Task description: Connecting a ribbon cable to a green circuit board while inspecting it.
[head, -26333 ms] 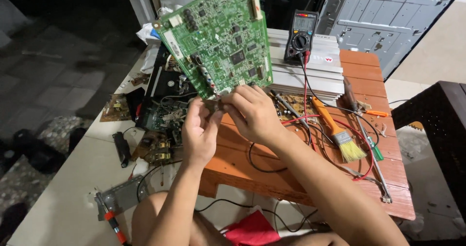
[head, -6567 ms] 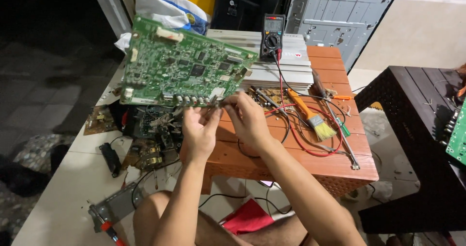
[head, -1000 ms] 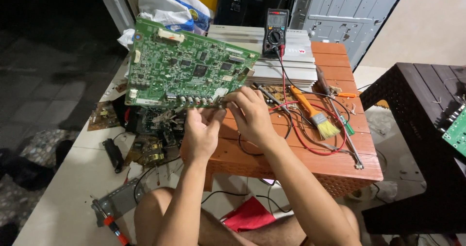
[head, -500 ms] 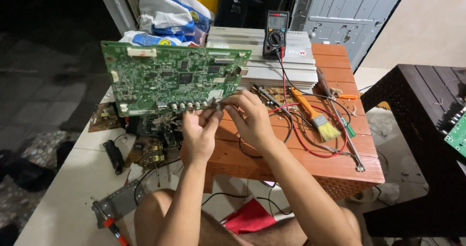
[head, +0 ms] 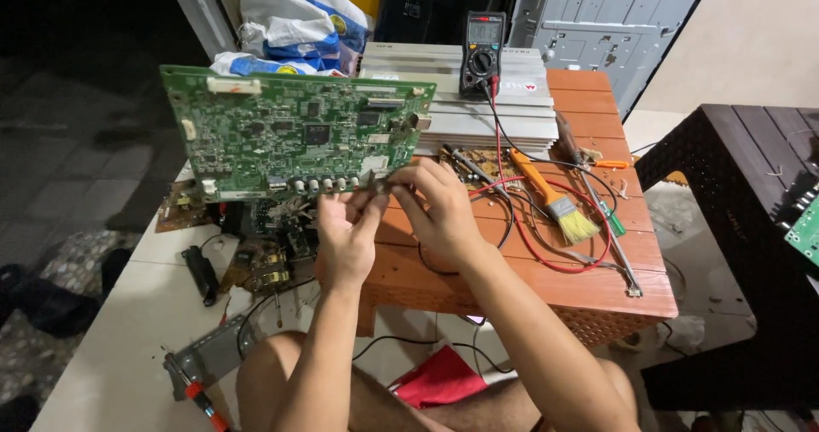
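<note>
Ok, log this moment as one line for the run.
left hand: grips green circuit board lower edge | right hand: pinches same edge | board: tilted, raised above orange table | multimeter: behind

Green circuit board (head: 294, 133), rectangular, held up in the air at the upper left of the frame with its long side roughly level and its populated face toward the camera. The face carries black chips, small white connectors near the top and left edges, and a row of silver cylindrical parts along the bottom edge. Its lower right corner is pinched between fingers.
</note>
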